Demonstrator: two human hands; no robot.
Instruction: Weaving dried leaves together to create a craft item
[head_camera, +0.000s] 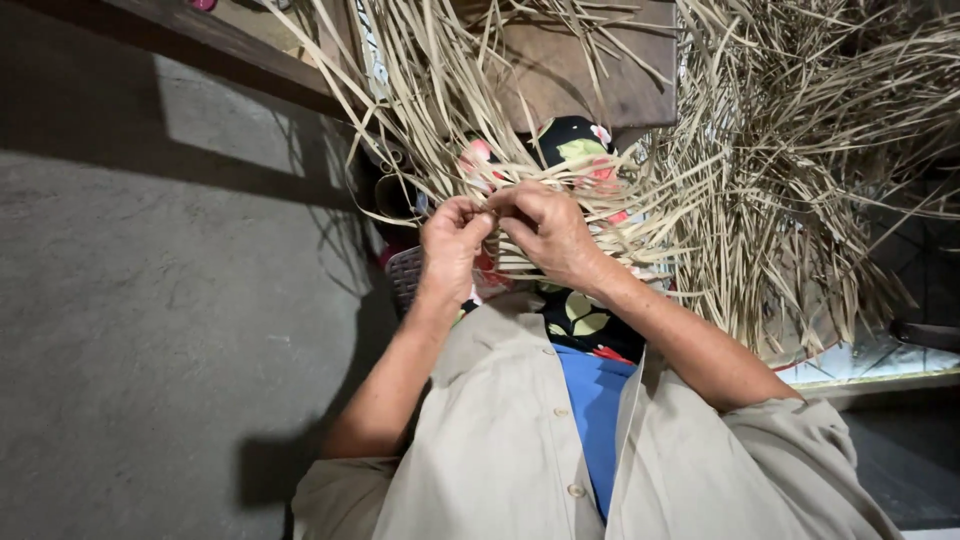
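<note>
Grey concrete floor (150, 330); dry straw strips (790, 170) piled at right.
Left hand (450, 245) and right hand (548, 232) pinch a woven strip piece (512, 258) over the lap, fingers apparently closed on it.

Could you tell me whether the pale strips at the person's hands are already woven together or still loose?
Partly woven: a small plaited patch sits under the left hand and right hand, while long strip ends splay out loose above.
</note>
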